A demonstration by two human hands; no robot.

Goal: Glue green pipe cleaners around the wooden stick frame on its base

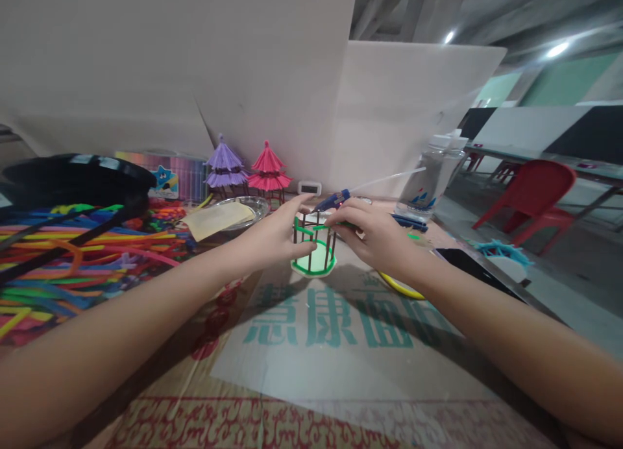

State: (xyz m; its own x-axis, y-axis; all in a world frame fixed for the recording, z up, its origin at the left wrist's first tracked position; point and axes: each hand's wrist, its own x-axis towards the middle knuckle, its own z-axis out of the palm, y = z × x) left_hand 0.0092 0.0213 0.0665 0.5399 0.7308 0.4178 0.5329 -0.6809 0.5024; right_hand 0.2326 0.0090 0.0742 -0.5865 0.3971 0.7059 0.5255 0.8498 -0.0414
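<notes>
At the middle of the table stands a small pavilion frame [314, 267], with thin brown posts on a pale round base ringed in green. My left hand [277, 235] grips its left side, the thumb in front of the posts and the fingers behind. A green pipe cleaner [318, 228] runs along the top of the posts. My right hand [367, 231] pinches its right end, with the fingertips partly hidden. Just behind the frame lies a blue glue gun [332, 201] with a long clear glue stick [389, 177] sticking out of its back.
Loose colourful pipe cleaners [92, 254] cover the left side, under a black round object [78, 183]. Behind stand a purple pavilion [224, 163] and a red one [267, 167]. A foil plate [260, 207], a clear jug [431, 176] and a dark phone [472, 270] lie around.
</notes>
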